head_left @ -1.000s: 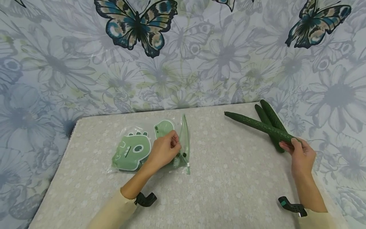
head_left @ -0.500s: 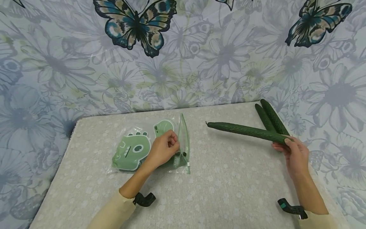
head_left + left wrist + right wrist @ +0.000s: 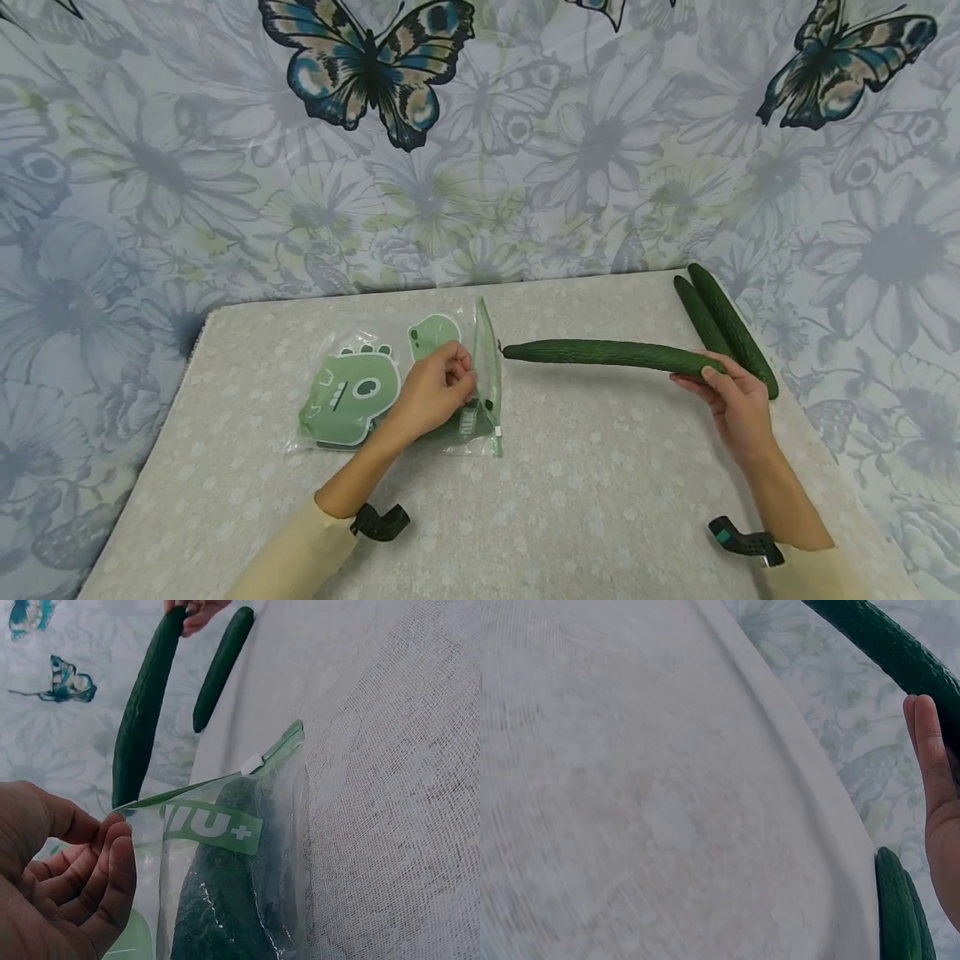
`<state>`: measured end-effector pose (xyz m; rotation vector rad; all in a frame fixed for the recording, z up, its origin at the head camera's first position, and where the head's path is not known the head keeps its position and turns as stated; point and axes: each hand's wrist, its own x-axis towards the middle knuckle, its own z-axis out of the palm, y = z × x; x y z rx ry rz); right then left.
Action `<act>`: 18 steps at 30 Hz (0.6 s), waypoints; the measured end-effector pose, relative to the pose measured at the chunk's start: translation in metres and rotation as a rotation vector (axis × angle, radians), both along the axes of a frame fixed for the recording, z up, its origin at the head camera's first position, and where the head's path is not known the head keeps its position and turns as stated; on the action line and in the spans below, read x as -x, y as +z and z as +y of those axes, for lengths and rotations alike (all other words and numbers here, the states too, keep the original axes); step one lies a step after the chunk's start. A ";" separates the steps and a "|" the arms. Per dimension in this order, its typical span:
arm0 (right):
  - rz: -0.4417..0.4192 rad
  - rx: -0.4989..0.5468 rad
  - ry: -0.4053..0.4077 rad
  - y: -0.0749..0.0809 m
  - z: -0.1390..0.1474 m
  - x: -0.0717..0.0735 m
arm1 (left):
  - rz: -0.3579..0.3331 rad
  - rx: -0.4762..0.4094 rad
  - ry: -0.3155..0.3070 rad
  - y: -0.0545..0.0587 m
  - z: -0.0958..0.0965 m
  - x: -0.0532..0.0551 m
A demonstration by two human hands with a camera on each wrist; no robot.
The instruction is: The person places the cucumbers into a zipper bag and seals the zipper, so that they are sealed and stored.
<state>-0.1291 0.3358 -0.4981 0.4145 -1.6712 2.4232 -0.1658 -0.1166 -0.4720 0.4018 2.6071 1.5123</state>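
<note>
A clear zip bag (image 3: 352, 400) with a green cartoon print lies on the table, its zip edge facing right. My left hand (image 3: 435, 392) pinches the upper layer of that edge, lifting it. Inside the bag, dark green cucumbers (image 3: 206, 915) show through the plastic in the left wrist view. My right hand (image 3: 735, 408) grips a long cucumber (image 3: 600, 352) by its right end, thumb on top. This cucumber points left above the table, its stem tip just beside the bag's raised zip edge. A white slider (image 3: 252, 764) sits near one end of the zip.
Two more cucumbers, a shorter-looking one (image 3: 699, 312) and its neighbour (image 3: 731, 325), lie side by side at the table's right edge, behind my right hand. A patterned butterfly cloth (image 3: 525, 167) hangs behind the pale table (image 3: 585, 500).
My right hand has carried the cucumber left and levelled it, away from the other two, bringing its tip to the bag. The left hand has stayed at the bag's edge.
</note>
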 end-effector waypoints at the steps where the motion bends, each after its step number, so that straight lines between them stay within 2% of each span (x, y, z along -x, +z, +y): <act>1: 0.007 -0.006 0.018 -0.001 -0.002 0.001 | 0.001 0.000 -0.003 0.000 0.000 0.000; 5: 0.012 -0.050 0.057 -0.004 -0.011 0.007 | 0.003 -0.004 -0.018 0.000 0.001 -0.001; 12: -0.066 -0.143 0.045 -0.013 -0.033 0.019 | 0.020 -0.011 -0.052 0.003 0.003 -0.003; 18: -0.097 -0.192 0.101 -0.019 -0.057 0.028 | 0.027 -0.022 -0.072 0.005 0.005 -0.003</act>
